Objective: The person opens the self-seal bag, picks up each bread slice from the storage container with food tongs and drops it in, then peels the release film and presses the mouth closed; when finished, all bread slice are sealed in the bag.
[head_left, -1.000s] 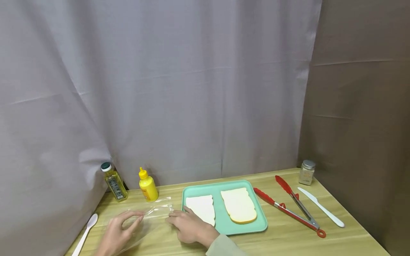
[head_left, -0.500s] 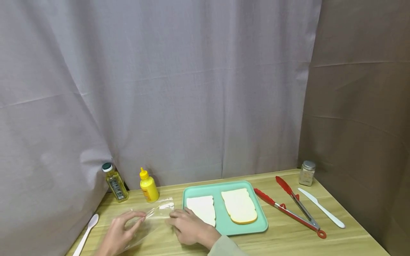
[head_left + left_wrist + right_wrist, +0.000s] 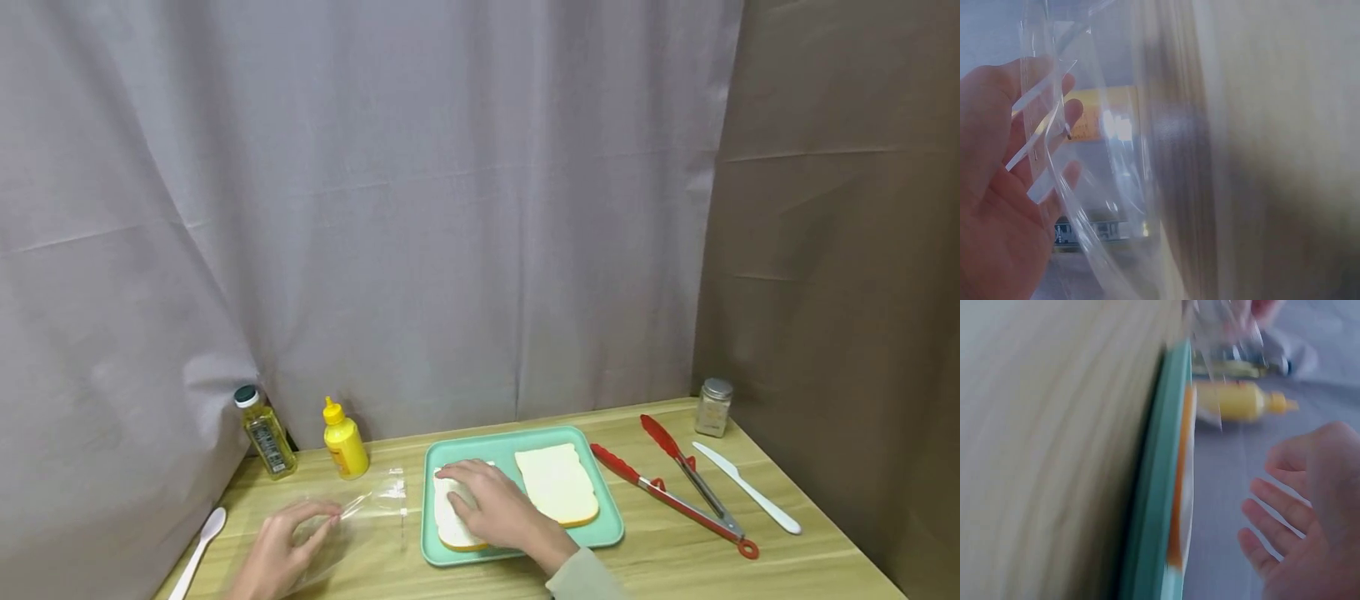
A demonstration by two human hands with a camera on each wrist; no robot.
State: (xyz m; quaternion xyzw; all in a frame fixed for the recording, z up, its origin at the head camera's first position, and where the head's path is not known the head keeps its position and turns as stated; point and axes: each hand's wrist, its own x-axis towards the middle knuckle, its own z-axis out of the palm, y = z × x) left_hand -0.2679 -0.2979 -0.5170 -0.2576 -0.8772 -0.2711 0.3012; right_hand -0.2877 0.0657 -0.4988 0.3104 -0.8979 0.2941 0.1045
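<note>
My left hand pinches a clear plastic bag between thumb and fingertips, over the table left of the tray. Creased film of the bag hangs past the fingers in the left wrist view. My right hand is over the left bread slice, fingers bent loosely and covering part of it. In the right wrist view that hand has spread fingers with nothing between them, apart from the slice's edge. A second bread slice lies flat on the right side of the mint-green tray.
Behind the bag stand a yellow squeeze bottle and a green-capped oil bottle. A white spoon lies at far left. Right of the tray are red tongs, a white knife and a small jar.
My right hand has left the bag's right edge and moved right, over the left bread slice. My left hand stays in place with the bag.
</note>
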